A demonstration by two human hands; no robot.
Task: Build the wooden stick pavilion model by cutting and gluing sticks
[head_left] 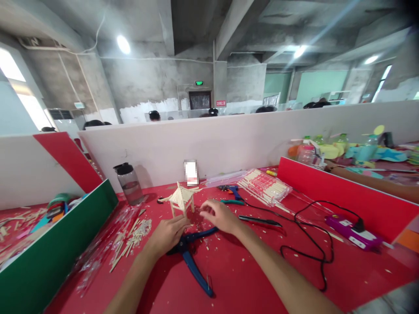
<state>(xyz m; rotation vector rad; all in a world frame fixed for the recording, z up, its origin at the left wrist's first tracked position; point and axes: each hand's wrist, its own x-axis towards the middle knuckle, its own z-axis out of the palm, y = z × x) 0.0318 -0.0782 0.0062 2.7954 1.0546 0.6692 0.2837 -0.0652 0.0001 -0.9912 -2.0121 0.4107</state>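
From where I stand, the person's two bare forearms come in closest, the right one (278,266) slanting across from the near right, with a blue-handled cutter (195,266) spread open on the red table (242,288) between them. Its head lies partly hidden by the left hand (170,233).

What matters is how the little stick-built pavilion (182,198) sits to the hands. It stands upright on its legs at the far side of both, just beyond the left fingertips and to the left of the right hand (220,214); its height runs up from the table, and the roof ribs splay down from the peak. The left hand looks nearer, though I can't make out whether it touches the near legs.

That left hand is palm down, fingers drawn together and pointing right; whether they pinch anything, I can't tell. The right one hangs with its wrist bent, its fingers loosely curled toward the model, the grip part-open and nothing visible in it. A visible gap separates it from the pavilion.
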